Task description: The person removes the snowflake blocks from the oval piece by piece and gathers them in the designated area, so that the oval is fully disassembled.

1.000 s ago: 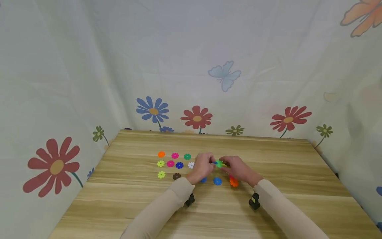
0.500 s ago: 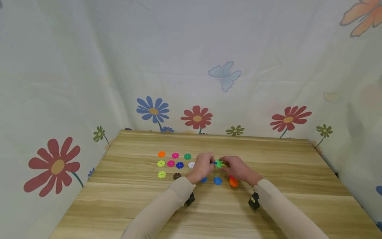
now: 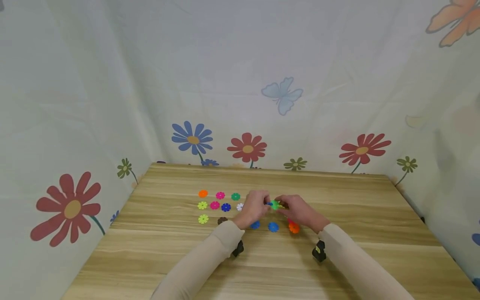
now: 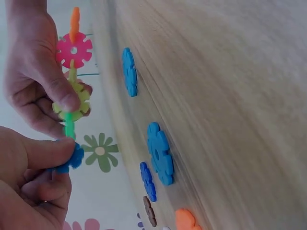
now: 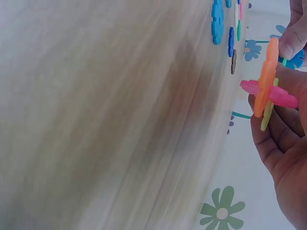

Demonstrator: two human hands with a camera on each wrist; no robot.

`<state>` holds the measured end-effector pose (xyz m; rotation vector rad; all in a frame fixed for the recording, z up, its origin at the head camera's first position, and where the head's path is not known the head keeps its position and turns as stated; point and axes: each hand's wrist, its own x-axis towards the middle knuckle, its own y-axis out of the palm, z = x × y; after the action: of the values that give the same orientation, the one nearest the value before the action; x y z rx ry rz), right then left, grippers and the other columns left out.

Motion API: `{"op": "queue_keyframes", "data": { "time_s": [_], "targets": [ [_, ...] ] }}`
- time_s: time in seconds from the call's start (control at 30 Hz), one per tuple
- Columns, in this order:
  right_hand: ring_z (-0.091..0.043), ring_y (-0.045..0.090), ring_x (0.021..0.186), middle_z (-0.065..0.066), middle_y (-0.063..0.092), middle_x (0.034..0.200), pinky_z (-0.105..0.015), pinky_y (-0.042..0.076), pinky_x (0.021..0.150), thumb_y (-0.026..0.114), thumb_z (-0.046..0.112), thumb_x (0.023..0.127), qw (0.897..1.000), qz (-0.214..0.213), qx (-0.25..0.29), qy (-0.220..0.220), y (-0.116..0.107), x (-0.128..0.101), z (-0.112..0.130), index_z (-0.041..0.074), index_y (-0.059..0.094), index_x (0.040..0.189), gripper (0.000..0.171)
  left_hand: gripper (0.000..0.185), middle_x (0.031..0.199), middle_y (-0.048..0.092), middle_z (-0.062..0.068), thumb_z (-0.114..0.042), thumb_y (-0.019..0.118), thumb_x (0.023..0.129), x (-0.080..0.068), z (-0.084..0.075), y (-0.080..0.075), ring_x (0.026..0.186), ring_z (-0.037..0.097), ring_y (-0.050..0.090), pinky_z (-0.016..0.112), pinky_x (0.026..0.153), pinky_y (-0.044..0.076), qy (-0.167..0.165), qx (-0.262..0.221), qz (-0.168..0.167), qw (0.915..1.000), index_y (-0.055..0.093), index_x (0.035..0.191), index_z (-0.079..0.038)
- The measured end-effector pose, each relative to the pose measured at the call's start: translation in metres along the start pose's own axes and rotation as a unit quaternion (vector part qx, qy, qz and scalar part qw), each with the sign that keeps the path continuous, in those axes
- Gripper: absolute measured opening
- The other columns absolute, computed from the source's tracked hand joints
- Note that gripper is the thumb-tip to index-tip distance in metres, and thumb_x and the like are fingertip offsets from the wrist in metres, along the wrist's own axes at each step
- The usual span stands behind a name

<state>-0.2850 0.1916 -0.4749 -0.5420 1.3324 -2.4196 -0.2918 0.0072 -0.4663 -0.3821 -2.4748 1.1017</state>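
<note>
My left hand [image 3: 256, 208] pinches a blue flower-shaped disc [image 4: 72, 160] between thumb and fingers. Close beside it, my right hand [image 3: 301, 210] grips a chain of slotted discs by its yellow disc [image 4: 79, 101]. That chain also carries an orange disc [image 5: 266, 76] and a pink disc [image 4: 74, 50] at its far end. Towards the left hand, a green disc [image 4: 69, 125] stands edge-on, its end right at the blue disc. Fingers partly cover the blue and yellow discs. Both hands are held above the table.
Loose flower discs lie in rough rows on the wooden table [image 3: 150, 250]: an orange disc [image 3: 203, 193], a brown disc [image 3: 222, 221], a blue disc [image 3: 273, 227] and several others. A floral curtain [image 3: 322, 104] hangs behind the table and along its sides.
Both hands have risen very slightly in the head view. Their grips on the blue disc and the chain look the same, and the loose discs lie as before.
</note>
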Motion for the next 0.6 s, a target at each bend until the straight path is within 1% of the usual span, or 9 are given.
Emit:
{"op": "queue_keyframes", "data": {
  "time_s": [0.1,0.2,0.3,0.37,0.5,0.6],
  "targets": [
    [-0.012,0.06,0.078,-0.002,0.066,0.09,-0.032,0.051,0.072,0.071,0.009,0.085,1.0,-0.004,0.004,0.007,0.001,0.0,-0.002,0.001,0.063,0.112,0.03,0.017,0.07,0.061,-0.006,-0.001,0.072,0.08,-0.001,0.001,0.001,0.064,0.006,0.054,0.02,0.059,0.046,-0.002,0.009,-0.008,0.9999,0.062,0.071,-0.011],
    [-0.013,0.061,0.079,-0.003,0.067,0.09,-0.032,0.052,0.071,0.07,0.009,0.085,1.0,-0.01,0.007,0.01,0.001,0.0,-0.004,0.001,0.062,0.113,0.03,0.016,0.07,0.061,-0.007,-0.006,0.074,0.081,-0.001,-0.001,-0.004,0.063,0.005,0.055,0.02,0.058,0.046,-0.007,0.012,-0.01,0.9999,0.063,0.071,-0.013],
    [-0.014,0.062,0.08,-0.003,0.067,0.091,-0.033,0.052,0.072,0.07,0.01,0.086,1.0,-0.009,0.004,0.013,0.0,0.0,-0.004,0.001,0.062,0.114,0.03,0.017,0.07,0.06,-0.007,-0.012,0.075,0.082,-0.001,-0.003,-0.011,0.061,0.005,0.055,0.02,0.056,0.046,-0.018,0.013,-0.006,0.9997,0.062,0.072,-0.015],
    [-0.014,0.062,0.081,-0.003,0.067,0.092,-0.033,0.052,0.074,0.07,0.01,0.086,1.0,-0.008,0.005,0.019,0.0,0.0,-0.003,0.001,0.062,0.114,0.03,0.016,0.07,0.06,-0.007,-0.015,0.075,0.082,-0.001,-0.004,-0.015,0.061,0.005,0.054,0.021,0.056,0.045,-0.029,0.008,0.003,0.9995,0.062,0.074,-0.016],
    [-0.015,0.061,0.082,-0.003,0.066,0.094,-0.035,0.052,0.075,0.07,0.011,0.086,1.0,-0.002,0.001,0.031,0.0,-0.001,-0.004,0.001,0.062,0.114,0.031,0.011,0.073,0.061,-0.004,-0.016,0.072,0.085,0.0,-0.001,-0.02,0.059,0.008,0.056,0.023,0.054,0.046,-0.059,-0.029,0.028,0.9975,0.062,0.085,-0.012],
    [-0.015,0.061,0.083,-0.004,0.067,0.095,-0.035,0.051,0.076,0.069,0.012,0.087,0.999,0.0,-0.003,0.035,0.0,-0.003,-0.007,0.002,0.062,0.115,0.031,0.015,0.073,0.061,-0.002,-0.014,0.07,0.086,-0.001,0.004,-0.02,0.057,0.01,0.056,0.024,0.052,0.046,-0.075,-0.054,0.035,0.9951,0.061,0.096,-0.008]
  ]
}}
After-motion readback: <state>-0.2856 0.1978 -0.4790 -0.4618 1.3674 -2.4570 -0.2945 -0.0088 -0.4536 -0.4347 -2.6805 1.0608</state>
